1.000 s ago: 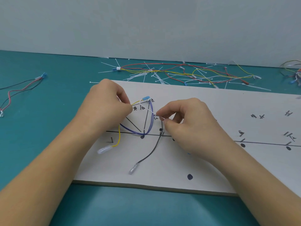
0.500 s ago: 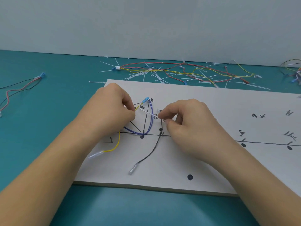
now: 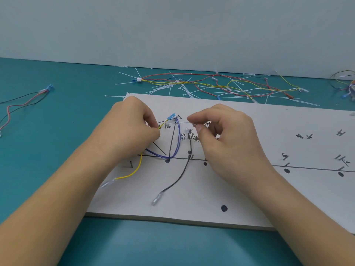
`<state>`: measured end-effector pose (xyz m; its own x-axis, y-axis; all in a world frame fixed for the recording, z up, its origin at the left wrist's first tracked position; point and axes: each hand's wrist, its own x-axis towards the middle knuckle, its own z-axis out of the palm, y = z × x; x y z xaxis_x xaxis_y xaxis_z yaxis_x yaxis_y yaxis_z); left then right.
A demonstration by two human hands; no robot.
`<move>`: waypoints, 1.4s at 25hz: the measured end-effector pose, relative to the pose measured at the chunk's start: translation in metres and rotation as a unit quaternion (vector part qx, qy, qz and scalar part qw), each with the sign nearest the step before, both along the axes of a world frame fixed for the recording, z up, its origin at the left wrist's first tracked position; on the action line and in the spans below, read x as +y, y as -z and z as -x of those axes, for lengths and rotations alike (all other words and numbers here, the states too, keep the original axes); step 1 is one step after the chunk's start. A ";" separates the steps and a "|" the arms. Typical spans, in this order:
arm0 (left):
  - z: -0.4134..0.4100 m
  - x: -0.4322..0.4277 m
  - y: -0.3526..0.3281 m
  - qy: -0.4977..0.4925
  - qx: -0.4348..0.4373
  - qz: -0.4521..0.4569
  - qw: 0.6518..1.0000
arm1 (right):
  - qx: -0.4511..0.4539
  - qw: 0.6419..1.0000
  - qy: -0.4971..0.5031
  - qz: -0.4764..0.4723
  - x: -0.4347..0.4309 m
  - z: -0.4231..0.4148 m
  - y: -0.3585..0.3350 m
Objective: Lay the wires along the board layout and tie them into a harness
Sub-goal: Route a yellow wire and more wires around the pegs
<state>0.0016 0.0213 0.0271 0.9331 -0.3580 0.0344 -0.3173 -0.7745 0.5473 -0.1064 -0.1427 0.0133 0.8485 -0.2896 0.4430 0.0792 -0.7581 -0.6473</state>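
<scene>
A white layout board [image 3: 249, 189] with drawn lines, dots and labels lies on the teal table. On it lie a yellow wire [image 3: 134, 171], a looped blue wire [image 3: 177, 143] with a blue terminal [image 3: 171, 116], and a black wire [image 3: 181, 173]. My left hand [image 3: 132, 127] pinches the yellow wire near the blue terminal. My right hand [image 3: 224, 137] pinches the end of a thin white cable tie [image 3: 180, 122] stretched between both hands, just above the board.
Loose red, yellow and white wires mixed with several white cable ties [image 3: 211, 87] lie behind the board. A red and black wire pair [image 3: 23, 101] lies at the far left. More coloured wires [image 3: 345, 83] sit at the right edge.
My right hand has lifted and pulled the cable tie to the right, so it now runs nearly level. The yellow wire's lower end has shifted slightly left.
</scene>
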 end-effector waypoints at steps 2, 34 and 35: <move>-0.001 0.001 -0.002 -0.017 -0.010 0.008 1.000 | -0.014 1.000 0.007 0.002 0.000 0.000 0.000; 0.005 0.002 -0.003 0.053 -0.009 -0.050 0.997 | 0.076 0.988 -0.007 0.136 0.005 0.012 -0.011; 0.005 0.002 -0.003 0.053 -0.010 -0.053 0.997 | 0.068 0.988 -0.001 0.136 0.005 0.012 -0.011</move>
<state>-0.0037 0.0235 0.0298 0.8889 -0.4580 0.0098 -0.4116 -0.7890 0.4561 -0.1184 -0.1378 0.0239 0.9060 -0.1738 0.3859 0.0067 -0.9057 -0.4238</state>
